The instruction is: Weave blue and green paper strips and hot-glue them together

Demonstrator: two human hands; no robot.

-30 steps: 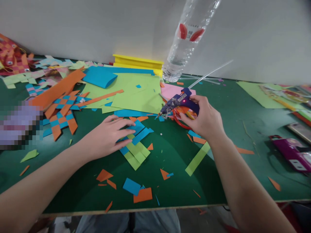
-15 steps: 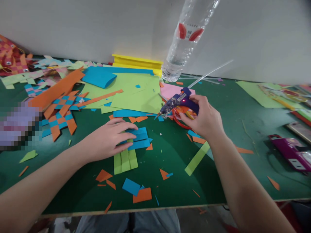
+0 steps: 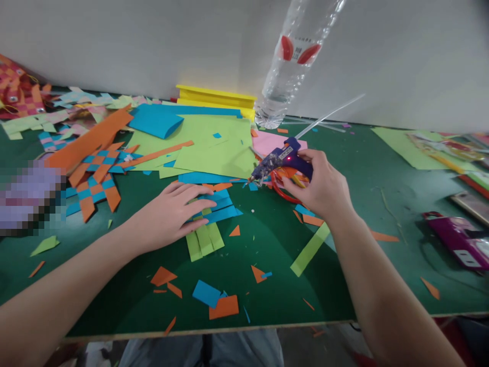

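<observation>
Closest to the body, below the left hand's hold and near the front edge of the green table (image 3: 275, 300), lie a blue rectangle (image 3: 206, 293) and an orange rectangle (image 3: 225, 308), their corners meeting. An orange scrap (image 3: 163, 276) sits to their upper left, and a loose green strip (image 3: 309, 250) slants below the right hand's grip, its upper end reaching the forearm. The left hand (image 3: 178, 211) is palm down with its fingers spread, resting on a woven paper piece (image 3: 206, 239) of light green and blue strips rather than closing round it; the piece lies flat on the table, partly covered by that hand, its green ends toward the body and its blue ends to the right. The right hand (image 3: 324, 183) is wrapped around the handle of a purple glue gun (image 3: 277, 158), which has a small red light glowing on it. The nozzle (image 3: 250, 179) points down and left, just beyond and to the right of the woven piece, and a clear glue stick (image 3: 328, 117) juts from the rear, up and right of the grip. A red loop (image 3: 284, 196) lies under the gun. Well left of the left hand are orange-and-blue weaves (image 3: 97, 188); well right of the right hand is a purple device (image 3: 458, 239). Beyond both hands spread light green sheets (image 3: 221, 148), with a blue sheet (image 3: 156, 121) at their upper left, then a folded yellow piece (image 3: 217, 97) and a clear bottle (image 3: 290, 71) before the pale wall (image 3: 153, 41).
</observation>
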